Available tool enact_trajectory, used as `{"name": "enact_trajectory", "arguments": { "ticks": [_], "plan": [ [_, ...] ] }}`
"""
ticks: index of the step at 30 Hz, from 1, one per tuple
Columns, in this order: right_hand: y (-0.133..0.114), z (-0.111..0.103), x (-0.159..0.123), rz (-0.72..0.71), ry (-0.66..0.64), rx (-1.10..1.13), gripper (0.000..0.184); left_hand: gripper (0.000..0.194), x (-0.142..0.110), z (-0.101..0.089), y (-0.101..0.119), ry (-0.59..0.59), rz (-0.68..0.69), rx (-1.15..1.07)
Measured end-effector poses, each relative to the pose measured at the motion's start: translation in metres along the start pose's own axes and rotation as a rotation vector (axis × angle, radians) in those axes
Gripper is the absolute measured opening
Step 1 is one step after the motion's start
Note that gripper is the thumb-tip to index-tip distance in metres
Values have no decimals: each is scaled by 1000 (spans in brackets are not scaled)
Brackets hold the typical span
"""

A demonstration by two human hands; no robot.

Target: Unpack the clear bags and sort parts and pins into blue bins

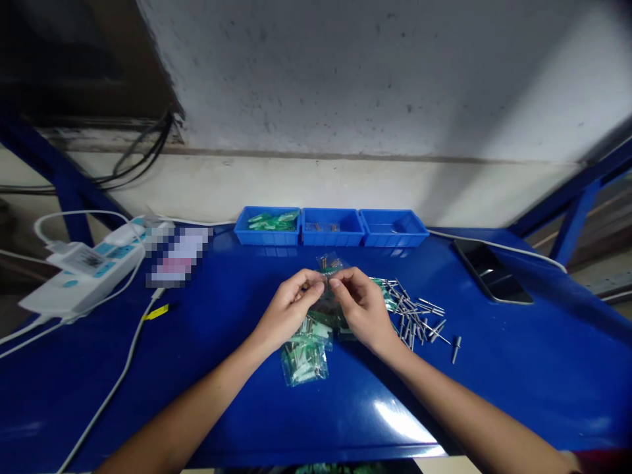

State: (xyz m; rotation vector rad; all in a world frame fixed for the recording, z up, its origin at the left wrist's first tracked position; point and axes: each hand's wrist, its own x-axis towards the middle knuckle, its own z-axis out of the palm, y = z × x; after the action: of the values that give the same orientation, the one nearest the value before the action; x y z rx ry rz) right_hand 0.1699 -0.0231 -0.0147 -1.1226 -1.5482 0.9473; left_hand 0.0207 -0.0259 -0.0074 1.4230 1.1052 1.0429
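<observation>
Both hands meet over the middle of the blue table. My left hand (293, 301) pinches the edge of a clear plastic bag (330, 304) between thumb and forefinger. On the bag's other side, my right hand (363, 306) pinches it too. Just beyond the fingertips shows clear plastic with small brownish pieces (330, 262); whether it belongs to the same bag I cannot tell. Several filled bags with green and white contents (305, 359) lie below my left hand. To the right of my right hand is a loose pile of metal blind rivets (412, 319), partly hidden by that hand.
Three blue bins stand along the wall: the left bin (266, 238) holds green packets, the middle bin (333, 238) small clear bags, the right bin (395, 239) something clear. A phone (491, 271) lies right. A power strip (93, 276) and white cable (126, 368) occupy the left.
</observation>
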Motion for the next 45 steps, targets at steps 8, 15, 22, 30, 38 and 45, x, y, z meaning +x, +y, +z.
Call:
{"name": "enact_trajectory", "arguments": {
  "ticks": [8, 15, 22, 30, 38, 45],
  "plan": [
    [-1, 3, -2, 58, -16, 128, 17, 10, 0, -1, -5, -67, 4, -169],
    [-7, 8, -6, 81, 10, 301, 17, 6, -1, 7, -5, -94, -1, -391],
    [-7, 5, -2, 120, 65, 318, 18, 39, -1, 9, -10, -29, -80, -346],
    [1, -2, 6, 80, 153, 261, 15, 13, -1, 7, 1, -5, -93, -55],
    [0, -1, 6, 74, 147, 274, 16, 13, 0, 6, 0, -27, -1, 14],
    [-1, 0, 4, 155, 125, 345, 17, 17, 0, 4, -3, 76, 11, 52]
  ]
}}
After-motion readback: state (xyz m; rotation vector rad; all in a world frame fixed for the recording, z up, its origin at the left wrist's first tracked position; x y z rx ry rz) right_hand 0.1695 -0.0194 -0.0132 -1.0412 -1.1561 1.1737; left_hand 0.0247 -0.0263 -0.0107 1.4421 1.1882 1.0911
